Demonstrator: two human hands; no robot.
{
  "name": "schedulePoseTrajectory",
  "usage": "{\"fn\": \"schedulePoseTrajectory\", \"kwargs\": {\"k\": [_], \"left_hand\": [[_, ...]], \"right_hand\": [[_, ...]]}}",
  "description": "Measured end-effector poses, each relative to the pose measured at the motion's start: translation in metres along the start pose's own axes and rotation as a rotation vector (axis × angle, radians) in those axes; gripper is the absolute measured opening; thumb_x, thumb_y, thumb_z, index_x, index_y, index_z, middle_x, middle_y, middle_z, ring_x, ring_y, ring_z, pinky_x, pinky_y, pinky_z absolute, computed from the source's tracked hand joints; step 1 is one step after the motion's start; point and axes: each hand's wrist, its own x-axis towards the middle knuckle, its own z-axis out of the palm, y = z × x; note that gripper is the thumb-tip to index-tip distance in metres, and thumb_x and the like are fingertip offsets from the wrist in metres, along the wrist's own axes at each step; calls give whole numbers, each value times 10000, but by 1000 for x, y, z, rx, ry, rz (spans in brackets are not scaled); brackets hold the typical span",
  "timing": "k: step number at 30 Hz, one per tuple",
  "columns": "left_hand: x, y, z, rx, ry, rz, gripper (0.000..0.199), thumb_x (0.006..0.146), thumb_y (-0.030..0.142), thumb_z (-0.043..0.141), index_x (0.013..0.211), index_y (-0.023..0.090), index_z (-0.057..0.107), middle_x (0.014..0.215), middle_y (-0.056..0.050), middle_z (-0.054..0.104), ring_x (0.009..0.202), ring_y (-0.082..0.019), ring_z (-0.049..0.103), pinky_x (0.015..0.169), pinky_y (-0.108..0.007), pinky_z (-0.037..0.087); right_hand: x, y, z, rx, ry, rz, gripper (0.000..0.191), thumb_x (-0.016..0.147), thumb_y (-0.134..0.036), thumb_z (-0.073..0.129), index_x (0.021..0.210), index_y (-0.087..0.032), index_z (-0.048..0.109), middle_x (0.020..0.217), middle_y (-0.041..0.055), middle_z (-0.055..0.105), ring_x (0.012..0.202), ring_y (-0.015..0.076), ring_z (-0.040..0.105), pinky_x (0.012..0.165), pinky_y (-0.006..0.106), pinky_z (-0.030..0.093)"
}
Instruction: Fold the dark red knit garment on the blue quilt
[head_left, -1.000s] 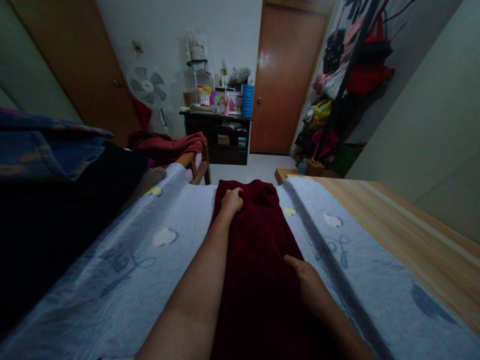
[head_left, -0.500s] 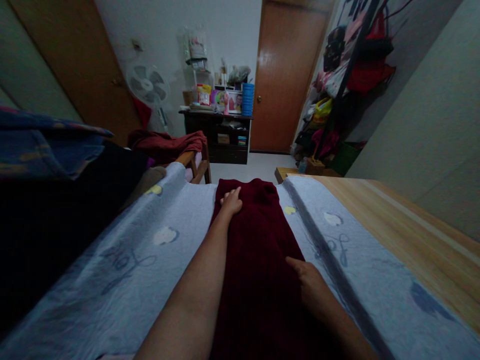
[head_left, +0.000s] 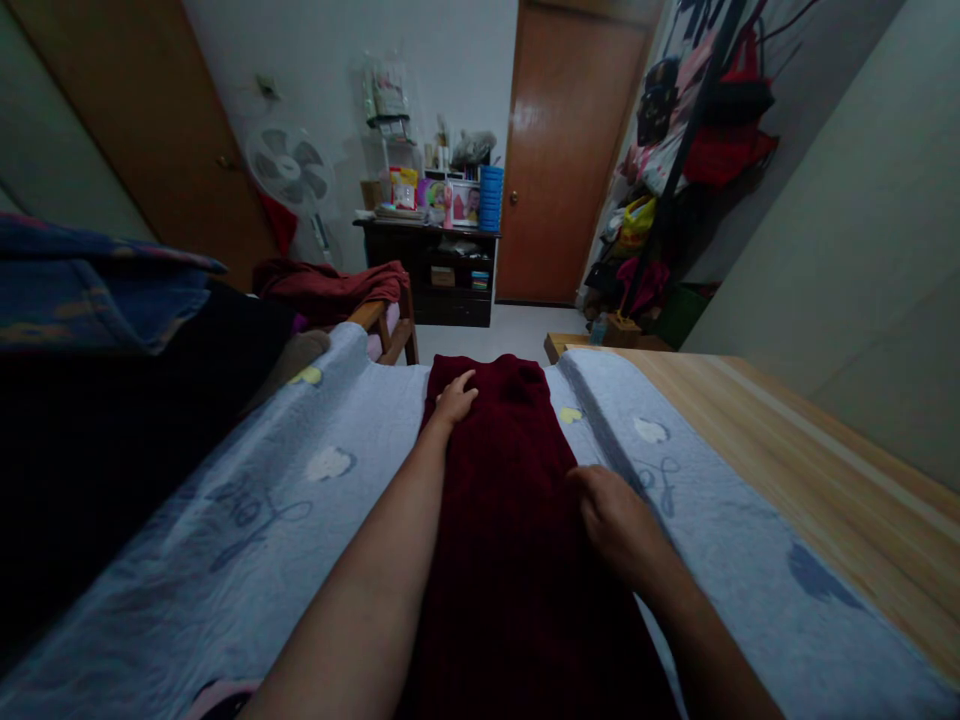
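Note:
A dark red knit garment (head_left: pixel 499 510) lies lengthwise over a light blue patterned blanket (head_left: pixel 360 400), its far end near the blanket's far edge. My left hand (head_left: pixel 456 398) rests on the garment's far left part, fingers stretched out and apart. At the garment's right edge, about midway along, my right hand (head_left: pixel 607 500) is closed, its fingers curled at the cloth. The edge there looks pinched, and the fingertips are partly hidden. Whether the garment has sleeves or legs I cannot tell.
Dark clothes and a denim piece (head_left: pixel 97 290) are heaped at left. A bare wooden board (head_left: pixel 750 410) borders the blanket at right. Beyond stand a fan (head_left: pixel 289 170), a dark cabinet (head_left: pixel 427 275) and a door (head_left: pixel 574 150). Bags (head_left: pixel 720 150) hang at back right.
My right hand has moved forward along the garment's right edge and its pointing fingers have curled closed. The garment's near right edge has shifted, showing blanket beneath my forearm. My left hand stays put.

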Motion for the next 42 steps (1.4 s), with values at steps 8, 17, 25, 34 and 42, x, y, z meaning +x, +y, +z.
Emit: {"fn": "schedulePoseTrajectory", "kwargs": {"k": [8, 17, 25, 34, 42], "left_hand": [[7, 2, -5, -126, -60, -41, 575, 715, 150, 603, 1287, 200, 562, 1345, -76, 573, 1263, -215, 496, 1068, -326, 341], [10, 17, -10, -84, -97, -88, 742, 740, 126, 595, 1440, 114, 349, 1397, -147, 508, 1258, -222, 503, 1047, -313, 373], [-39, 56, -13, 171, 73, 28, 625, 787, 133, 554, 1395, 164, 411, 1561, -124, 227, 1429, -290, 197, 1165, -462, 117], [-136, 43, 6, 732, -157, 303, 519, 971, 380, 310, 1418, 127, 378, 1490, -138, 386, 1382, -261, 327, 1120, -442, 260], [-139, 43, 14, 846, -108, 272, 583, 961, 463, 298, 1450, 148, 343, 1508, -140, 354, 1390, -293, 308, 1120, -447, 251]], "right_hand": [[16, -63, 51, -112, -11, -258, 608, 890, -416, 502, 1457, -268, 342, 1572, 41, 210, 1444, 297, 129, 1141, 538, 164], [-3, -35, 83, -191, -198, -177, 652, 910, -533, 425, 1495, -349, 204, 1595, -11, 31, 1455, 304, 2, 1135, 577, 96], [-4, -35, 82, -182, -183, -176, 658, 910, -545, 411, 1498, -355, 188, 1595, -17, 22, 1456, 299, 1, 1136, 567, 101], [-28, -37, 68, -159, -246, -167, 627, 908, -477, 437, 1483, -273, 292, 1590, 37, 78, 1454, 300, 46, 1147, 526, 125], [-101, -48, 54, -134, -327, -116, 656, 885, -426, 491, 1486, -265, 283, 1576, 44, 97, 1447, 315, 77, 1150, 534, 143]]}}
